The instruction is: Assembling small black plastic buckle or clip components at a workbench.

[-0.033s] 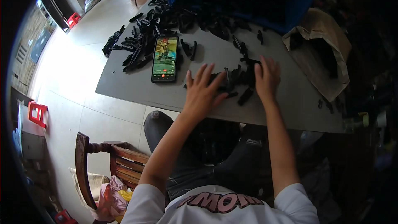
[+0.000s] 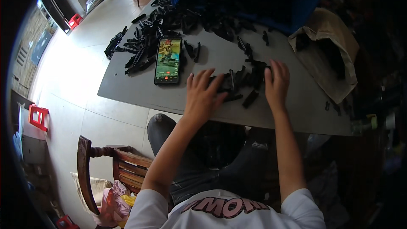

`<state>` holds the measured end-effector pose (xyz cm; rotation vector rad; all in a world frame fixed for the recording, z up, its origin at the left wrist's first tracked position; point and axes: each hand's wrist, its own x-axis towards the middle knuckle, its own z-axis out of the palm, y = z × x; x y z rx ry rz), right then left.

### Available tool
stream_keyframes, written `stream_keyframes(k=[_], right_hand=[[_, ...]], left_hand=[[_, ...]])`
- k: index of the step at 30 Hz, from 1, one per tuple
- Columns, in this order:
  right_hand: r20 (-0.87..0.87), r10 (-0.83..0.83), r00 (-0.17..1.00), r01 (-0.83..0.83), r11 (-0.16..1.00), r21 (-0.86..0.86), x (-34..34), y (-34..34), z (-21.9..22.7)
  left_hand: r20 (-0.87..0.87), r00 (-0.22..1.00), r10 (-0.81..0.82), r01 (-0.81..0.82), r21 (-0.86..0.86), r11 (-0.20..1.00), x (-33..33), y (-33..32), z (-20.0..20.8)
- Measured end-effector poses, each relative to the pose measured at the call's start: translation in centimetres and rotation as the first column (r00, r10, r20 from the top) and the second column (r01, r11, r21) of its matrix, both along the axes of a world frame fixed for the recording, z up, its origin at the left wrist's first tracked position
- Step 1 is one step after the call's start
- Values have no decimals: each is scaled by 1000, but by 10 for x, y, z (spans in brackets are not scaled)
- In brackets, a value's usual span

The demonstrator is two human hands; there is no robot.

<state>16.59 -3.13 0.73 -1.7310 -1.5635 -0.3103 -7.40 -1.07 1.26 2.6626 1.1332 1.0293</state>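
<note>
Over the near part of the grey table (image 2: pixel 212 55), my left hand (image 2: pixel 200 97) hovers palm down with fingers spread. Black plastic parts (image 2: pixel 240 77) lie in a small cluster between my two hands, some of them partly hidden by the left fingers. At the right side of that cluster is my right hand (image 2: pixel 277 82), thumb and fingers apart, its fingertips close to the dark pieces; I see nothing held in it. A phone (image 2: pixel 168 61) with a lit, colourful screen rests left of my left hand. Two curved black parts (image 2: pixel 193 51) lie just right of the phone.
A large heap of black parts (image 2: pixel 148 34) covers the far left of the table, before a blue crate (image 2: pixel 303 12) full of dark pieces. An open beige sack (image 2: pixel 341 87) lies on the right. A wooden chair (image 2: pixel 131 165) and red stools (image 2: pixel 39 117) stand on the left.
My left hand's fingers have drawn in slightly and its tips moved a little left. My right hand has shifted slightly to the right, away from the cluster.
</note>
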Motion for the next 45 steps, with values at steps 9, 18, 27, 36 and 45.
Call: stream_keyframes(k=[9, 18, 27, 36, 45], right_hand=[[174, 320, 932, -263, 922, -285, -53, -72, 4], [241, 405, 882, -308, 883, -355, -48, -91, 5], [-968, 247, 36, -331, 917, 221, -92, -132, 11], [-905, 241, 351, -326, 937, 124, -117, -137, -3], [-957, 243, -158, -426, 858, 288, -117, -136, -1]], left_hand=[[-126, 992, 18, -43, -202, 978, 14, -41, -8], [-84, 974, 211, -227, -279, 933, -13, -60, -7], [691, 657, 303, 684, -715, 145, -28, -91, -14], [553, 833, 8, 448, -683, 577, -13, -111, -6], [634, 772, -53, 607, -710, 358, -19, -107, 3]])
